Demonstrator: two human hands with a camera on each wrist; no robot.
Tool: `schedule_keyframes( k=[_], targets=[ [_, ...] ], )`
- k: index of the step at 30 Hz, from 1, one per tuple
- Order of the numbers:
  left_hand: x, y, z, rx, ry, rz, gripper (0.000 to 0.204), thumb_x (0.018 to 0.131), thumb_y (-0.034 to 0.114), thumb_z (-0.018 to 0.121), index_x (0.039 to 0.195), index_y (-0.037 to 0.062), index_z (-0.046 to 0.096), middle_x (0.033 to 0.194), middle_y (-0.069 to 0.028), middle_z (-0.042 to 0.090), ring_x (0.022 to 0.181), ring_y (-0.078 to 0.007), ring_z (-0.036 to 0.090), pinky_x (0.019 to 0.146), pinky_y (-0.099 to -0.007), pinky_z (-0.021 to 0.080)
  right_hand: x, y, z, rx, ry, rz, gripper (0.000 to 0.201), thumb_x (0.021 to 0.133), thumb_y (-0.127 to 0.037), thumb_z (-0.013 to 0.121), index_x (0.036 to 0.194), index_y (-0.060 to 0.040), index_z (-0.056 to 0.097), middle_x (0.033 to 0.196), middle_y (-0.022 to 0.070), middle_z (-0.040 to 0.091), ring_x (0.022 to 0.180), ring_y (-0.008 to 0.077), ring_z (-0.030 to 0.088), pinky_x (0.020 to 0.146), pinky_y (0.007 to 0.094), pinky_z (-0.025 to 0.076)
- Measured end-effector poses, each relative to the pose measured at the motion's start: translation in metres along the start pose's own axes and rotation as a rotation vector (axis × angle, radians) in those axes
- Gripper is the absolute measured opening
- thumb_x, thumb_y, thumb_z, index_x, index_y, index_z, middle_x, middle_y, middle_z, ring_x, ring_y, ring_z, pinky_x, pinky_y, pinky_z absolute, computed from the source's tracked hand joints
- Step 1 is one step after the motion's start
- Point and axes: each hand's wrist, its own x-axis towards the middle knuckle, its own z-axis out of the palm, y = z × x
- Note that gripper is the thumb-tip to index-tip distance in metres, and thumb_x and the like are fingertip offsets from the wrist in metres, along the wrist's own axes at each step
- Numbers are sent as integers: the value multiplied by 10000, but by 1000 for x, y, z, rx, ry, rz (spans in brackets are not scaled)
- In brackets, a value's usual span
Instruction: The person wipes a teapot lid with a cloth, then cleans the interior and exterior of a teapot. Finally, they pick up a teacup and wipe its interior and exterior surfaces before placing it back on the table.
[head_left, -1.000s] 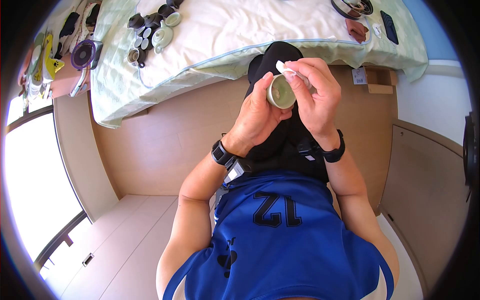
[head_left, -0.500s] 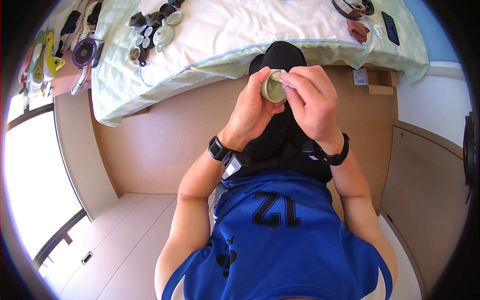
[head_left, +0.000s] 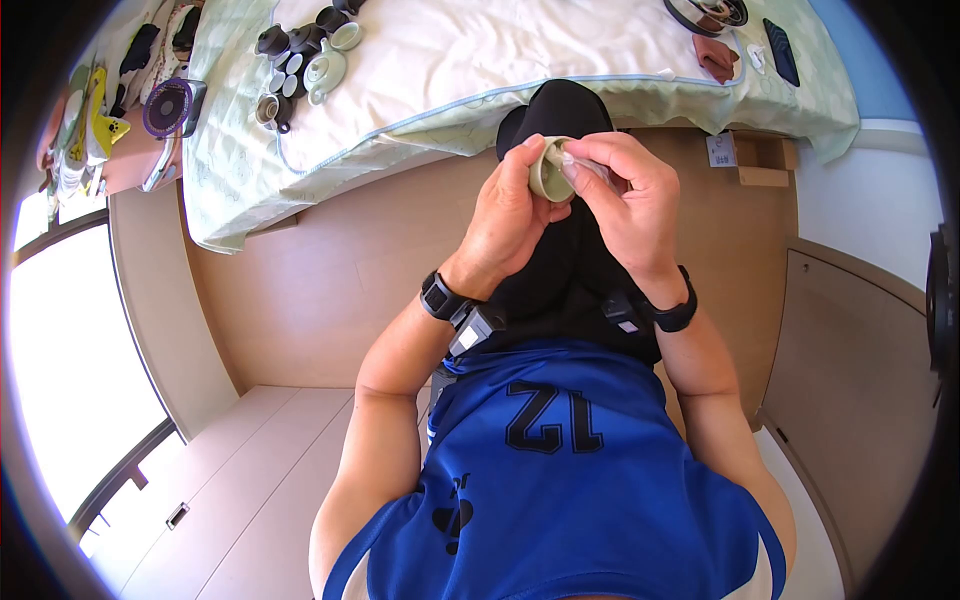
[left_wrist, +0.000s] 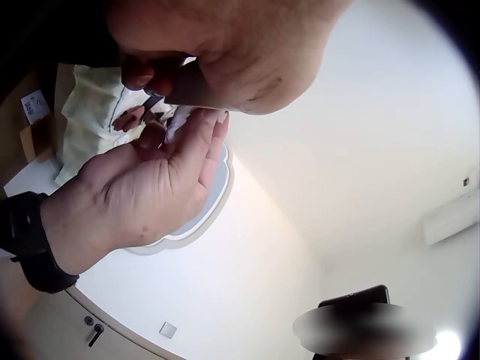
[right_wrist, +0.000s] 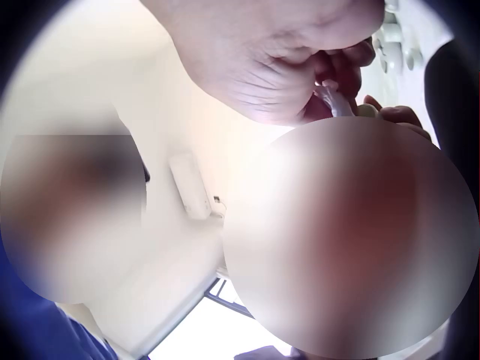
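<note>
My left hand (head_left: 500,220) grips a small pale green cup (head_left: 549,188) over my lap, its thumb at the rim and its fingers beneath. The cup is tilted, its mouth turned toward my right hand (head_left: 637,205). That hand pinches a crumpled white tissue (right_wrist: 334,100), and its thumb and fingertips reach in at the cup's mouth. In the left wrist view, the tissue (left_wrist: 178,121) shows by the right hand's fingers, below the left hand (left_wrist: 232,52). Part of the tissue is hidden by the right hand.
On the covered bed (head_left: 480,50) stand a pale green teapot (head_left: 326,70), several cups and dark pots at the left. A brown cloth (head_left: 716,58), a round metal pan (head_left: 708,14) and a phone (head_left: 780,52) lie at the right. A cardboard box (head_left: 763,175) sits beside the bed.
The right hand has brought the tissue from above the cup's rim down into its mouth. The cup has shifted slightly left and tilted more, still in the left hand.
</note>
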Motion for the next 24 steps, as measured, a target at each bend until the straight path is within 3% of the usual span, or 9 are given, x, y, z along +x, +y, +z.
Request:
schedule_keyframes(
  k=[3,5,7,10,13,15,17,20,24],
  targets=[
    [-1,-3,14,-6,38,-11,411,1107,428,470,1165,68,658,1035,-63,710,999,-186,703,908,-384,583,0,-6,3,-97,-23,-102,184,860,60,758,1040,20,765,984,124,759,832,193,706,712,291,543],
    [-2,1,15,11,15,-22,436,1121,408,427,1296,63,629,1088,-56,703,1009,-177,694,880,-371,592,-8,5,5,82,-100,32,168,869,62,742,1032,22,758,1007,114,758,827,172,694,700,294,536],
    [-1,-2,6,106,28,12,406,1128,391,410,1289,92,631,1103,-37,681,992,-144,670,814,-331,578,0,3,-9,90,-244,90,171,873,66,744,1035,15,761,1016,96,752,817,138,667,695,273,518],
    [2,-3,-1,69,-38,29,393,1144,399,397,1279,108,624,1052,-18,655,888,-98,619,705,-273,519,9,-3,-7,-329,-185,-238,165,881,66,747,1037,15,766,1010,82,743,819,118,647,702,257,501],
    [4,-1,0,50,-33,43,399,1148,395,392,1282,97,621,1019,-33,663,810,-125,616,691,-276,521,8,-9,-7,4,-281,105,161,894,54,755,1050,15,765,984,64,729,835,110,646,715,253,495],
    [6,6,-6,-11,-58,48,404,1148,398,394,1282,91,620,1016,-38,666,813,-142,633,696,-282,531,9,2,-7,206,-174,170,166,921,30,758,1087,34,753,986,38,722,827,88,637,726,230,492],
    [6,19,-16,-44,-58,57,360,1112,366,521,1324,82,588,1013,-51,664,811,-155,644,702,-291,541,9,3,-7,383,-45,274,171,932,19,758,1101,41,747,981,31,720,821,80,632,731,220,492],
    [17,43,-34,87,32,128,410,1029,238,700,1364,59,544,1005,-64,669,764,-153,655,683,-283,553,8,15,-2,449,-24,325,168,945,5,751,1111,30,746,955,30,722,823,72,636,748,217,502],
    [43,77,-86,198,238,163,294,999,98,640,1281,36,587,912,-70,678,633,-137,608,555,-256,508,13,19,14,504,-120,316,155,958,10,738,1111,29,737,993,31,733,863,64,654,776,211,523]
  ],
)
